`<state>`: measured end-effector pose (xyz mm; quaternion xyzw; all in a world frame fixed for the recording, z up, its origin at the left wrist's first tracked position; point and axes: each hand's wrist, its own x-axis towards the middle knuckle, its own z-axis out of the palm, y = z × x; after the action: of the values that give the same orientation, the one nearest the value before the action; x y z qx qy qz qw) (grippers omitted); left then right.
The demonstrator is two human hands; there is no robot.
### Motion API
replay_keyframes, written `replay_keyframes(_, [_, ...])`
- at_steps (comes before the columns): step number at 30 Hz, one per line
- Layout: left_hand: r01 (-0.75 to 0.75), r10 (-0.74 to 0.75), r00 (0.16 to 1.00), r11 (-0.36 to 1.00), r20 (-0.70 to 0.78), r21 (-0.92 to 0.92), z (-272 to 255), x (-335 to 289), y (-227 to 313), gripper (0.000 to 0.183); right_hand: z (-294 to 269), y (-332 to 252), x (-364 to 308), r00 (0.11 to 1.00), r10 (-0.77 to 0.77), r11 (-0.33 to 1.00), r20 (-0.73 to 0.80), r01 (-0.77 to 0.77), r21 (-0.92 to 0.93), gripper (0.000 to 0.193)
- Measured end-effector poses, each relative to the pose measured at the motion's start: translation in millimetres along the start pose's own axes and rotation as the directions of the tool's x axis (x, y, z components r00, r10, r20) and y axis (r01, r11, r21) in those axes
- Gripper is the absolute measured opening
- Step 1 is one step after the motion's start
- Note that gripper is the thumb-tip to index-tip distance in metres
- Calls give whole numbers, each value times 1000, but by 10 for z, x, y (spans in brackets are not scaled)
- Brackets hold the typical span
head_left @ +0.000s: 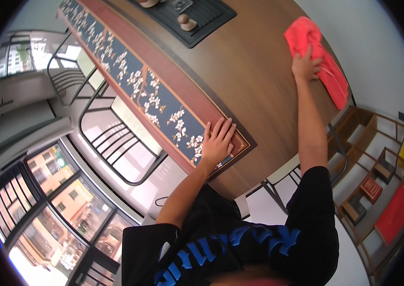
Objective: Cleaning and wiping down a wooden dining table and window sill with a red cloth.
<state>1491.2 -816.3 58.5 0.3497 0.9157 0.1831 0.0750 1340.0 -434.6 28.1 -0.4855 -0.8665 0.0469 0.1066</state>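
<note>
A bright red cloth [329, 78] lies bunched at the top and trailing down along the right edge of the brown wooden table [259, 95]. My right hand [306, 66] is on the cloth, its arm stretched far out and the fingers gripping the folds. Flat on the near end of a table runner [137, 88] rests my left hand [218, 141], fingers extended and holding nothing. The runner is dark blue with white blossoms and reddish-brown borders, and it runs along the table's left side.
A black tea tray [206, 28] with a small round-topped figure [186, 22] on it sits at the table's far side. Metal-framed chairs [116, 138] stand along the left edge. Wooden shelves [354, 128] with boxes are at the right, beside a pale wall.
</note>
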Motion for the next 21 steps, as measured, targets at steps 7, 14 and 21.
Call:
replay_keyframes(7, [2,-2,999,1000,-45,3,5,-47,11,59,-201,-1203,-1662,748,-661,736,61,631,248,61])
replay_keyframes(14, [40,21,973,966,-231,256,329,-158,49,61,-742,-56,-2126,847,-528,837,66,505,211,58])
replay_keyframes(21, [142,-113,956,986,-272,89,325,-320,30,58,-1153,1320,-3848,893,-446,873,68,416,254,58])
